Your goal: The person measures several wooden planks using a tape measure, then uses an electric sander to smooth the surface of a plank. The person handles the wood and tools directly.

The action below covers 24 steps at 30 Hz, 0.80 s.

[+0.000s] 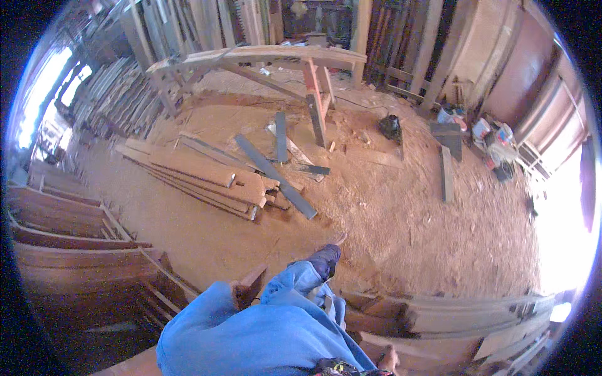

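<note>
At the lower middle, my left hand point(240, 294) shows in shadow at the end of a blue sleeve. Its fingers appear closed around a brown wooden board point(253, 274), whose end sticks out ahead of the hand. Pale wood also shows under the sleeve at the bottom edge; whether it is the same board I cannot tell. Low at the bottom, my right hand point(389, 359) is partly visible beside my blue clothing, near dark timber. Its fingers are too small and blurred to read. My dark shoe point(326, 260) is on the sawdust-covered ground.
A stack of cut planks point(194, 172) lies ahead to the left, with dark strips point(276, 177) across the ground beside it. A long wooden bench point(263, 56) stands beyond. Boards point(63, 263) line the left, more timber point(464, 313) the lower right. Buckets point(481, 130) sit far right.
</note>
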Tool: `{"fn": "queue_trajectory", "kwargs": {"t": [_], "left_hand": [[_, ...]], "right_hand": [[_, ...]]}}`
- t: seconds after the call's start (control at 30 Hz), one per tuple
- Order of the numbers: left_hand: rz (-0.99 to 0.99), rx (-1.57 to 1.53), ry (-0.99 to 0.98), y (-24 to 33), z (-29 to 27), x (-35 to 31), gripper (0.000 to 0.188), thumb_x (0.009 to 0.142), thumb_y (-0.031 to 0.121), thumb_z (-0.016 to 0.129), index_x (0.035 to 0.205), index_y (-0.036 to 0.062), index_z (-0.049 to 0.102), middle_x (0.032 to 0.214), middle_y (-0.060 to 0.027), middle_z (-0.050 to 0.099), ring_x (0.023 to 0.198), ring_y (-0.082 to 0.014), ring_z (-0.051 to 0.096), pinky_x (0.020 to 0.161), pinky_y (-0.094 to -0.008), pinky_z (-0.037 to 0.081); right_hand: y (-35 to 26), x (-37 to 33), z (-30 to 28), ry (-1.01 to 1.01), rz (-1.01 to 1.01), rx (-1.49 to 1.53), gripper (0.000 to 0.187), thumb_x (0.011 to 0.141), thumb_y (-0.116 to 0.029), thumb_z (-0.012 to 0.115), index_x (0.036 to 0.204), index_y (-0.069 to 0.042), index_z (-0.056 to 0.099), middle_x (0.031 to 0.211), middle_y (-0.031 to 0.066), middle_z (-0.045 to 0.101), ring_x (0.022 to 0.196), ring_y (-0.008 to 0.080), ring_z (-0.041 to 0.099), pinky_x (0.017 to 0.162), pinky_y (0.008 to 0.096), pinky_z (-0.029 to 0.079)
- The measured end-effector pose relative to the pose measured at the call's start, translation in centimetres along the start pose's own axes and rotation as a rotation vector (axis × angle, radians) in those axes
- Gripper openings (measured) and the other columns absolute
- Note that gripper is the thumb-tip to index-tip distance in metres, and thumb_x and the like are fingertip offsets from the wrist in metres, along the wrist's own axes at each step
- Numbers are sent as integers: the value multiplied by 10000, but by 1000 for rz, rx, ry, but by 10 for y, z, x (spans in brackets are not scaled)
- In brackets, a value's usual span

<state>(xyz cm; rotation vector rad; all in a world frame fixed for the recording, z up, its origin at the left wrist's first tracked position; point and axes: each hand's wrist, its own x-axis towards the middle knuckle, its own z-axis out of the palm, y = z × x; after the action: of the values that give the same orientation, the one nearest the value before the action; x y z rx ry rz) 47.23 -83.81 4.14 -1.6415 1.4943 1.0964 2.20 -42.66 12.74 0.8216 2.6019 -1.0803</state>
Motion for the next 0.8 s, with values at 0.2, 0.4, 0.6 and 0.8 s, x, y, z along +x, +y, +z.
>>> {"fn": "queue_trajectory", "kwargs": {"t": [0.2,0.4,0.6,0.8], "left_hand": [[-16,-8,-9,93,-46,51,854,755,500,752,1508,172,516,1440,-135,614,1265,-357,625,1050,-454,511],[135,103,51,275,-139,106,865,760,500,748,1525,181,498,1451,-130,607,1272,-356,621,1056,-454,508],[303,269,115,472,-226,141,876,765,499,743,1541,190,479,1462,-126,600,1279,-355,617,1063,-454,504],[530,325,179,631,-284,165,916,793,494,716,1601,232,373,1474,-135,587,1299,-346,604,1090,-451,488]], "right_hand": [[-139,48,76,-173,41,185,829,818,-768,588,1377,-157,542,1282,178,640,1108,382,628,849,559,535],[-268,85,107,-287,189,410,791,832,-753,577,1358,-162,556,1268,168,647,1087,374,631,823,557,537],[-335,128,126,-338,366,674,755,845,-738,567,1338,-166,570,1255,159,654,1066,366,635,797,554,539],[-389,194,126,-356,514,891,719,859,-723,557,1319,-170,583,1241,149,661,1045,358,639,772,551,541]]}}
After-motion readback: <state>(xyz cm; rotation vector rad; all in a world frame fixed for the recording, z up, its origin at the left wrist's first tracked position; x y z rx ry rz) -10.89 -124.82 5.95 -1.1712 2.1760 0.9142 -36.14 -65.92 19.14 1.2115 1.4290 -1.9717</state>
